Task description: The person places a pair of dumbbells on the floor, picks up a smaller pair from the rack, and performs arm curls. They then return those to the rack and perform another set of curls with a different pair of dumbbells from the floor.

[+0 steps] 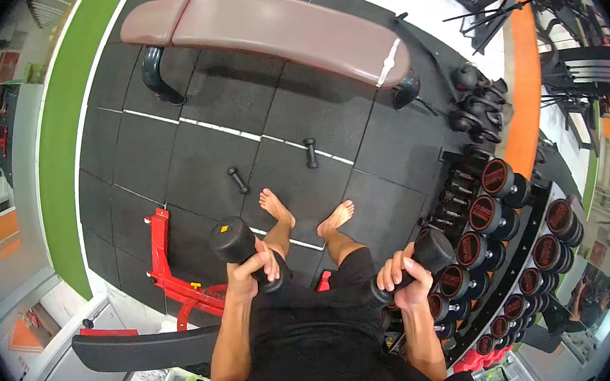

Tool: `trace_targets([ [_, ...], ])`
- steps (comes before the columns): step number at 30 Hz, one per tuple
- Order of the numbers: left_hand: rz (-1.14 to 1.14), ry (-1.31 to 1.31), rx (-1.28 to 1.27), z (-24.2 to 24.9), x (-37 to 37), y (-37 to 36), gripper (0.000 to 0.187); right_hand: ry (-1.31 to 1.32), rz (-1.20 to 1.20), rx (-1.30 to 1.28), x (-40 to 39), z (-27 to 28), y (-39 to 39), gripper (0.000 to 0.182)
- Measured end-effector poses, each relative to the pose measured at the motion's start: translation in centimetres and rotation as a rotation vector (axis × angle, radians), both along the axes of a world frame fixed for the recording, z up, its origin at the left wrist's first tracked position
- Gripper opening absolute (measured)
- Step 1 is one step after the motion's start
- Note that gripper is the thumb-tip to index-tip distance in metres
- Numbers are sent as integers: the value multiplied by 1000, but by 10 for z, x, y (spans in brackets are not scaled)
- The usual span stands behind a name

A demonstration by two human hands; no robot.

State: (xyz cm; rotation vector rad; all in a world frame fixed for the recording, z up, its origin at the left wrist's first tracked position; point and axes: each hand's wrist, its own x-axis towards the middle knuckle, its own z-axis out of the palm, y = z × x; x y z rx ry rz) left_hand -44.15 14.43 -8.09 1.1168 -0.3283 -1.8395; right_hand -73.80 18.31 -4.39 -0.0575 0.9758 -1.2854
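My left hand (253,267) is closed around the handle of a black dumbbell (232,239), whose upper head carries a small yellow mark. Opposite it, my right hand (406,278) grips a second black dumbbell (433,249), fingers wrapped round the handle. Both weights are held up in front of my torso, well apart from each other, each tilted with one head higher. Below them on the floor are my bare feet. Two small dumbbells lie on the black mat beyond my feet, one thin dumbbell (238,180) to the left and another (310,153) to the right.
A brown padded bench (282,31) stretches across the far side. On the right, a rack (500,274) holds several round-headed dumbbells, with kettlebells (478,104) beyond it. A red metal frame (160,252) and a black pad (140,351) stand at the left.
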Motion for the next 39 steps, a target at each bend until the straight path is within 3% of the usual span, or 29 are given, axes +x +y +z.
trace_targets([
  [5,19,0,119,-76,4,-14,11,119,40,130,21,-76,-18,18],
  [13,129,-41,366,-251,-25,-23,10,275,140,391,37,-240,-33,14],
  [19,266,-108,458,-378,-46,-22,15,281,70,514,42,-363,-20,18],
  [30,41,-323,467,-572,-40,-20,16,352,-18,597,43,-521,-5,17],
  [32,35,-325,554,-594,-37,-21,19,358,-10,553,39,-551,-2,17],
  [34,58,-357,689,-579,-45,-41,22,361,-31,554,34,-566,-14,17],
  [39,-67,-521,522,-666,-22,-47,32,421,14,642,15,-630,-15,23],
])
